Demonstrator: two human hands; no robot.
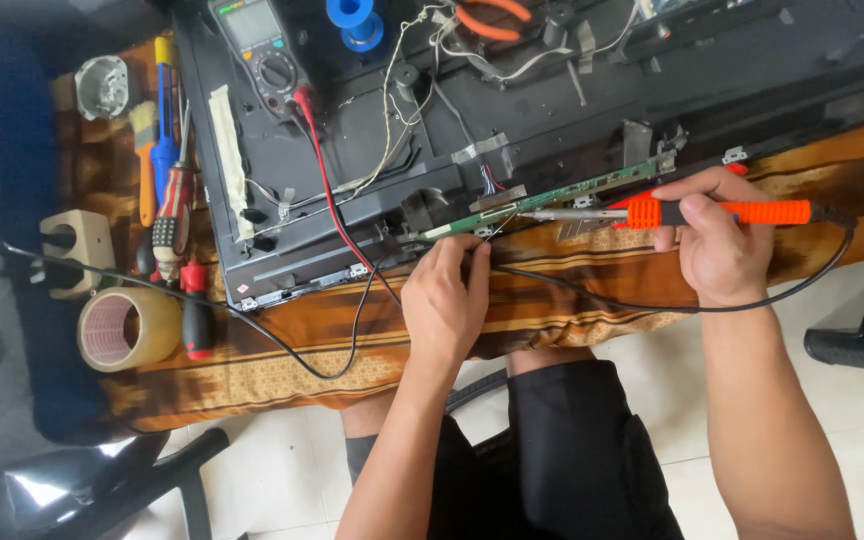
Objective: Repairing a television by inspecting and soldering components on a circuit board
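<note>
Soldering iron [712,212] clamped in right hand [717,240] by orange grip; tip at green circuit strip [552,193], thin, likely fragile; left hand [447,300] pinches fine wire beside it.

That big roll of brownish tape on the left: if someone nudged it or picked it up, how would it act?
The tape roll lies flat on its side on the patterned cloth, so a nudge would probably slide it rather than roll it. Its hollow core suggests it is light and easy to hook with fingers. Stood on edge, it would likely roll off.

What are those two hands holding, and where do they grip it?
Right hand grips the orange soldering iron by its handle. Left hand pinches something thin at the green circuit board; unclear what.
</note>
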